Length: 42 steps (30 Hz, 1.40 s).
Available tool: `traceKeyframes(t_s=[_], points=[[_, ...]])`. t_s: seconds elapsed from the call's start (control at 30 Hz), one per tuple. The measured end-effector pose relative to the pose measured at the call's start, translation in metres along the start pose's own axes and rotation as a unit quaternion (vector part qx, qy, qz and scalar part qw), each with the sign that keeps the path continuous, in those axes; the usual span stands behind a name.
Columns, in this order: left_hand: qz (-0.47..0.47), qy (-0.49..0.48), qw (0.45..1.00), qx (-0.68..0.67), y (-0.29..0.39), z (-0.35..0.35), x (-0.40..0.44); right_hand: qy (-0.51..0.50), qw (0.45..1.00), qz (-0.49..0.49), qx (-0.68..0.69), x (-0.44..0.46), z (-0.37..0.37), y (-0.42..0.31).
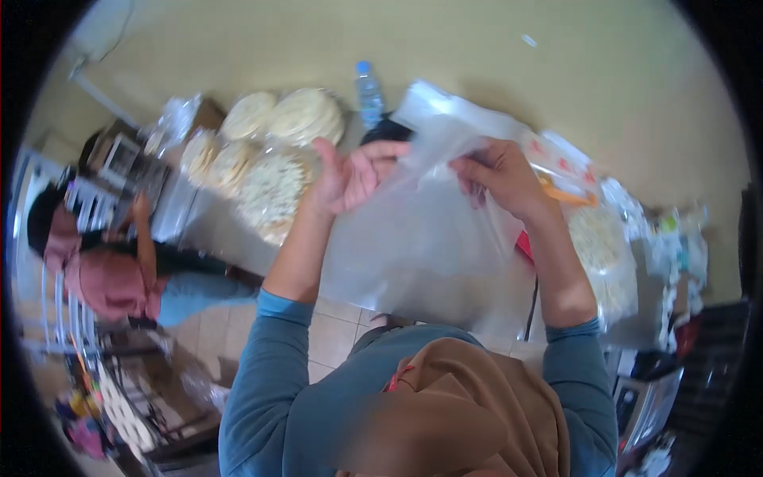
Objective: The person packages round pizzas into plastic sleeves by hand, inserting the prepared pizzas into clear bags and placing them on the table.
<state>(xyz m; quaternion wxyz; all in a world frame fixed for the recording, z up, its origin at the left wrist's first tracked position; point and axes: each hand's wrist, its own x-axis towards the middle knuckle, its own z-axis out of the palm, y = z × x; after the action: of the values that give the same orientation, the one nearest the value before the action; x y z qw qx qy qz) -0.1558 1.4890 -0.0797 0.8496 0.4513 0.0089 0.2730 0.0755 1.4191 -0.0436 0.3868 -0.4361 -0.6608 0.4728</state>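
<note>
A large clear plastic bag (pixel 413 238) hangs in front of me over the table. My right hand (pixel 505 175) pinches its upper part between thumb and fingers. My left hand (pixel 354 175) is at the bag's upper left edge with the thumb raised and fingers apart; the index fingertip meets the plastic. Left of that hand lies a clear pack of small pale pieces (pixel 274 187). Stacks of round flat breads (pixel 306 115) in clear plastic stand behind it.
A water bottle with a blue cap (pixel 368 95) stands by the wall. White plastic packaging with red print (pixel 548 147) lies behind my right hand. More bagged pale pieces (pixel 596 242) rest at the right. Another person (pixel 107 270) works at the table's left end.
</note>
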Motion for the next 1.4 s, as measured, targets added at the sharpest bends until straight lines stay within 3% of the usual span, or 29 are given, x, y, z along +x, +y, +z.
traceKeyframes(t_s=[0.03, 0.13, 0.17, 0.2, 0.23, 0.27, 0.3, 0.37, 0.4, 0.47, 0.53, 0.57, 0.63, 0.7, 0.77, 0.83, 0.87, 0.93, 1.0, 1.03, 1.1, 1.13, 1.17, 1.2, 1.23, 1.3, 1.33, 1.4], points=[[0.016, 0.001, 0.998, -0.068, -0.013, -0.018, -0.027, 0.037, 0.998, 0.036, 0.027, 0.01, 0.007, -0.002], [0.049, 0.072, 0.996, -0.033, -0.019, 0.008, -0.088, 0.073, 0.992, 0.064, 0.086, 0.036, 0.029, 0.01], [0.065, 0.004, 0.973, -0.22, -0.036, -0.003, -0.106, 0.088, 0.975, 0.077, 0.187, 0.04, 0.036, 0.02], [0.075, -0.07, 0.911, -0.398, -0.057, -0.018, -0.118, 0.109, 0.948, 0.09, 0.285, 0.043, 0.041, 0.03], [-0.008, 0.143, 0.973, -0.184, -0.072, -0.015, -0.125, 0.115, 0.947, 0.09, 0.286, 0.045, 0.049, 0.04], [-0.091, 0.335, 0.936, 0.053, -0.086, -0.009, -0.127, 0.153, 0.924, 0.111, 0.333, 0.045, 0.057, 0.05], [-0.099, 0.325, 0.939, 0.056, -0.092, -0.003, -0.123, 0.194, 0.896, 0.127, 0.379, 0.045, 0.063, 0.059], [-0.021, 0.129, 0.983, 0.126, -0.102, 0.008, -0.114, 0.23, 0.871, 0.132, 0.415, 0.037, 0.071, 0.075], [-0.033, 0.11, 0.986, 0.121, -0.102, 0.005, -0.112, 0.253, 0.847, 0.136, 0.446, 0.03, 0.072, 0.084], [0.008, 0.14, 0.95, 0.278, -0.1, -0.008, -0.107, 0.29, 0.845, 0.128, 0.43, 0.01, 0.065, 0.094], [0.066, 0.252, 0.93, 0.258, -0.092, -0.027, -0.1, 0.224, 0.938, 0.165, 0.208, -0.023, 0.056, 0.072], [0.084, 0.289, 0.911, 0.28, -0.085, -0.037, -0.089, 0.229, 0.949, 0.165, 0.142, -0.038, 0.054, 0.061], [-0.033, 0.166, 0.884, 0.437, -0.071, -0.028, -0.062, 0.206, 0.953, 0.215, 0.06, -0.07, 0.045, 0.055], [-0.084, 0.121, 0.877, 0.457, -0.085, -0.011, -0.037, 0.152, 0.966, 0.139, -0.155, -0.104, 0.037, 0.061], [-0.098, 0.02, 0.818, 0.567, -0.11, -0.006, -0.024, 0.198, 0.954, 0.121, -0.19, -0.14, 0.044, 0.075], [-0.121, -0.017, 0.867, 0.483, -0.139, 0.01, -0.015, 0.234, 0.949, 0.187, -0.097, -0.178, 0.05, 0.083], [-0.161, -0.025, 0.883, 0.44, -0.152, 0.008, -0.012, 0.286, 0.929, 0.21, -0.103, -0.196, 0.055, 0.078], [-0.207, -0.065, 0.894, 0.391, -0.172, -0.001, 0.002, 0.377, 0.812, 0.238, -0.377, -0.224, 0.067, 0.068], [-0.216, 0.043, 0.914, 0.342, -0.19, -0.003, 0.02, 0.447, 0.755, 0.245, -0.412, -0.248, 0.075, 0.072], [-0.212, 0.028, 0.916, 0.34, -0.203, 0.007, 0.026, 0.491, 0.712, 0.232, -0.445, -0.257, 0.079, 0.074], [-0.067, 0.007, 0.859, 0.507, -0.222, 0.029, 0.027, 0.431, 0.819, 0.264, -0.271, -0.254, 0.099, 0.077], [-0.068, -0.001, 0.862, 0.503, -0.223, 0.043, 0.019, 0.424, 0.852, 0.231, -0.202, -0.234, 0.111, 0.097], [-0.014, -0.08, 0.867, 0.492, -0.237, 0.071, 0.006, 0.414, 0.88, 0.191, -0.133, -0.228, 0.117, 0.12], [0.041, -0.158, 0.864, 0.477, -0.247, 0.09, 0.002, 0.409, 0.879, 0.224, -0.096, -0.226, 0.122, 0.114], [0.048, -0.165, 0.864, 0.473, -0.252, 0.096, 0.006, 0.403, 0.876, 0.256, -0.06, -0.228, 0.12, 0.108], [-0.072, -0.235, 0.862, 0.444, -0.257, 0.099, 0.009, 0.419, 0.875, 0.241, -0.041, -0.251, 0.116, 0.101], [-0.072, -0.238, 0.861, 0.444, -0.258, 0.098, 0.009, 0.424, 0.876, 0.229, -0.011, -0.261, 0.118, 0.098], [-0.23, -0.214, 0.876, 0.367, -0.257, 0.096, 0.02, 0.439, 0.869, 0.229, 0.012, -0.28, 0.114, 0.09]])
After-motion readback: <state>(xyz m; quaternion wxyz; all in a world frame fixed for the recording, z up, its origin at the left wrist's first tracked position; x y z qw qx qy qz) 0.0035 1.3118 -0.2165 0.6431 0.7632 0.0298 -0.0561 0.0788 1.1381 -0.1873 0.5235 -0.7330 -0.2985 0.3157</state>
